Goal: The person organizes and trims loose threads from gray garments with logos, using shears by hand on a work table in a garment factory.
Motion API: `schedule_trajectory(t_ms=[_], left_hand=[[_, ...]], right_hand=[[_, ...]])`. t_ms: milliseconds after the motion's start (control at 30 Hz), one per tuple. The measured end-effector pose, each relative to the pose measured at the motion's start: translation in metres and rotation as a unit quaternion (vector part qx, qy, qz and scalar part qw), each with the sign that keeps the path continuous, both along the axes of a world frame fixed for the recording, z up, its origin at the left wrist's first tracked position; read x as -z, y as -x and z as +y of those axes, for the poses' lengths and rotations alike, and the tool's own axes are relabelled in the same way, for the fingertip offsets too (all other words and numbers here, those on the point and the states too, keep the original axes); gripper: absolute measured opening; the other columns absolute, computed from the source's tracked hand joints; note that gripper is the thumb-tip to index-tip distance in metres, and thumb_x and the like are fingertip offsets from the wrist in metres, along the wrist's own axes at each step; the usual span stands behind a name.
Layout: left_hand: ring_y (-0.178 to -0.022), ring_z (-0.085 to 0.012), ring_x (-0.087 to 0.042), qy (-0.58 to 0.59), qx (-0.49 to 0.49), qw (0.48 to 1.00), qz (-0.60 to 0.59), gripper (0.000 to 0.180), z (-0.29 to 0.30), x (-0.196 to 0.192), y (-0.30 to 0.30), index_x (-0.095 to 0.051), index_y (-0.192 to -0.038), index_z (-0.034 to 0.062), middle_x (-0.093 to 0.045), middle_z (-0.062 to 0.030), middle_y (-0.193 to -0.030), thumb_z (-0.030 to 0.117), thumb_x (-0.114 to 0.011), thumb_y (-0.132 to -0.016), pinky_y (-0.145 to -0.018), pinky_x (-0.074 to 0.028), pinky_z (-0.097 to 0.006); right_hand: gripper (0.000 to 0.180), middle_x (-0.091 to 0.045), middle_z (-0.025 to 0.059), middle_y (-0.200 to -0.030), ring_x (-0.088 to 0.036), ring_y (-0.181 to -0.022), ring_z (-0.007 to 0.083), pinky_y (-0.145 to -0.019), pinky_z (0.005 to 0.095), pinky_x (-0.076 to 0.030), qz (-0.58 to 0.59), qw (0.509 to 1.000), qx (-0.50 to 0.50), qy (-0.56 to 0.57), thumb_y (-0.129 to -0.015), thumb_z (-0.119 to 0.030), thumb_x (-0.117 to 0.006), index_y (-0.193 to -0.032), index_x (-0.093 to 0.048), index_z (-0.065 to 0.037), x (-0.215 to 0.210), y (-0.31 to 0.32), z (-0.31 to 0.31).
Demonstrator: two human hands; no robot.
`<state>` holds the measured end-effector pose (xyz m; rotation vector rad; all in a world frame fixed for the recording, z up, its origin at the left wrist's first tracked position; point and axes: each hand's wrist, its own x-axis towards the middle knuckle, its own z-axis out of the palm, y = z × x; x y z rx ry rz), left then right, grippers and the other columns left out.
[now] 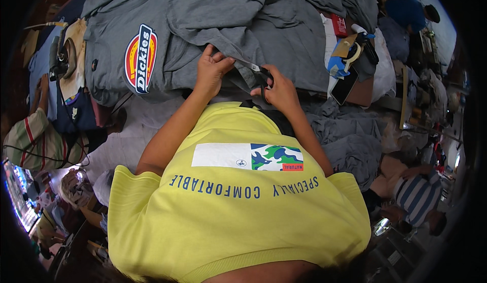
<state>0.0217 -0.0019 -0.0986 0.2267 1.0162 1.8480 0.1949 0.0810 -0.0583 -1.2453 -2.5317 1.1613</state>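
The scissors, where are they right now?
In the head view, just right of centre: the right hand grips the black-handled scissors, blades pointing left toward the left hand, which pinches the grey garment on the table.

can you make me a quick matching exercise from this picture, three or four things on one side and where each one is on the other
Things:
1. scissors
2. left hand
3. phone
4. oval badge

Places:
A. lying dark and flat at the table's right side
B. pinching the grey cloth beside the blades
C. in the right hand
D. on the grey garment to the left

Pairs: 1-C, 2-B, 3-A, 4-D
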Motion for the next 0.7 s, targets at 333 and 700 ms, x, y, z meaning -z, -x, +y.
schedule_trajectory(t_ms=[333,700], left_hand=[[-0.085,-0.0153,-0.059,0.014,-0.004,1.0,0.004,0.055,0.001,-0.005,0.004,-0.034,-0.122,0.0032,-0.058,-0.0097,-0.097,-0.007,-0.059,-0.074,-0.073,-0.051,-0.025],[-0.086,-0.0149,-0.059,0.01,-0.006,1.0,0.009,0.057,0.002,0.002,0.014,-0.032,-0.124,0.0042,-0.058,-0.0084,-0.097,-0.008,-0.058,-0.075,-0.073,-0.052,-0.026]], right_hand=[[0.052,-0.052,0.0109,-0.057,-0.054,-0.05,0.0235,-0.049,0.0322,-0.041,0.036,0.999,-0.002,0.0,-0.057,-0.023,-0.079,-0.099,-0.053,-0.007,0.01,0.001,0.004],[0.063,-0.051,0.0067,-0.062,-0.053,-0.055,0.0226,-0.051,0.0344,-0.041,-0.014,1.0,-0.009,-0.025,-0.053,-0.038,-0.078,-0.104,-0.053,-0.01,-0.005,0.013,0.003]])
